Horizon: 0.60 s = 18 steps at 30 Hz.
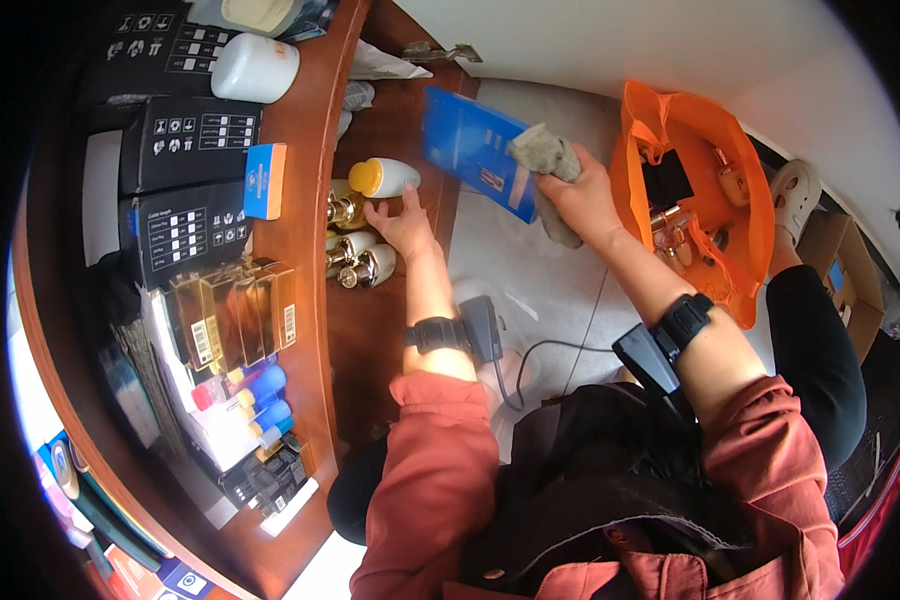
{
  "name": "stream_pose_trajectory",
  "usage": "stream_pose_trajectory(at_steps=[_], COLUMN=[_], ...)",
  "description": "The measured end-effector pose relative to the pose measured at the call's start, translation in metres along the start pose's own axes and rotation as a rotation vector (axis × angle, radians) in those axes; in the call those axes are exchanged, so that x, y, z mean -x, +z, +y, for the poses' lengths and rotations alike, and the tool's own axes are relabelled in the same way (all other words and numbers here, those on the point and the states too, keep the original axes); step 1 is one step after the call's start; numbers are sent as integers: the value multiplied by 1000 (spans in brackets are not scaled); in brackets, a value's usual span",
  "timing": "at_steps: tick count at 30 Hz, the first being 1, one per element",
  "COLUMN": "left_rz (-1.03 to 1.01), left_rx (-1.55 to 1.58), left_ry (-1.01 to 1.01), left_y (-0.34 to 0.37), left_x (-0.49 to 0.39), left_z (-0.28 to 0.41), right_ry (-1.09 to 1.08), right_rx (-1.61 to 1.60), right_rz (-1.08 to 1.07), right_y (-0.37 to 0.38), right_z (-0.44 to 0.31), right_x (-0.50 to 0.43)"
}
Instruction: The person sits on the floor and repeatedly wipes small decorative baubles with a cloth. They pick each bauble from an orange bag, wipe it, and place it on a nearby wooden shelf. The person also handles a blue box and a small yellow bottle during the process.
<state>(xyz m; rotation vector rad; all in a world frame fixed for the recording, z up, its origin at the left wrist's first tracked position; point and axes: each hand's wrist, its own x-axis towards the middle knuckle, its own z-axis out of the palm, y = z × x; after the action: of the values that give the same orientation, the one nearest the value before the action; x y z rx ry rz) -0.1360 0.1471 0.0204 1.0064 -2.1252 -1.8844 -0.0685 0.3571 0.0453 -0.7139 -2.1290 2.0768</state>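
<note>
My right hand [583, 196] grips a crumpled grey cloth [547, 154] together with a flat blue box [476, 150], slightly blurred and tilted over the floor. On the lower wooden shelf [364, 322], a white bottle with a yellow cap [386, 178] lies on its side. My left hand [403, 227] reaches in beside it with fingers apart, one fingertip at the bottle's edge; whether it touches is hard to tell. Just left of that hand lie several gold-and-white pump bottles [371, 266], partly hidden by the upper shelf's edge.
Black boxes [195, 232], gold boxes [232, 319], a white jar [255, 67] and an orange-and-blue box [265, 180] crowd the upper shelf. Right of me, an orange bag [754, 217] holds bottles on the floor. A cardboard box [859, 277] stands beyond my foot. Cabled devices are strapped to both forearms.
</note>
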Motion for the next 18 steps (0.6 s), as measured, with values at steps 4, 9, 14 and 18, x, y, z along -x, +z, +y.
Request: stream_pose_trajectory(at_steps=[4, 9, 14, 18], left_rz=[-80, -63, -40, 7], left_rx=[5, 61, 125, 254], left_ry=[-71, -45, -18, -52], left_y=[4, -4, -20, -28], left_x=[-9, -10, 1, 8], left_z=[0, -10, -22, -24], right_ry=[-59, -145, -322, -361], right_rx=[119, 233, 341, 360], right_rz=[-42, -193, -250, -259], right_y=[15, 21, 23, 27], right_z=[0, -3, -8, -6], right_x=[-12, -2, 16, 32])
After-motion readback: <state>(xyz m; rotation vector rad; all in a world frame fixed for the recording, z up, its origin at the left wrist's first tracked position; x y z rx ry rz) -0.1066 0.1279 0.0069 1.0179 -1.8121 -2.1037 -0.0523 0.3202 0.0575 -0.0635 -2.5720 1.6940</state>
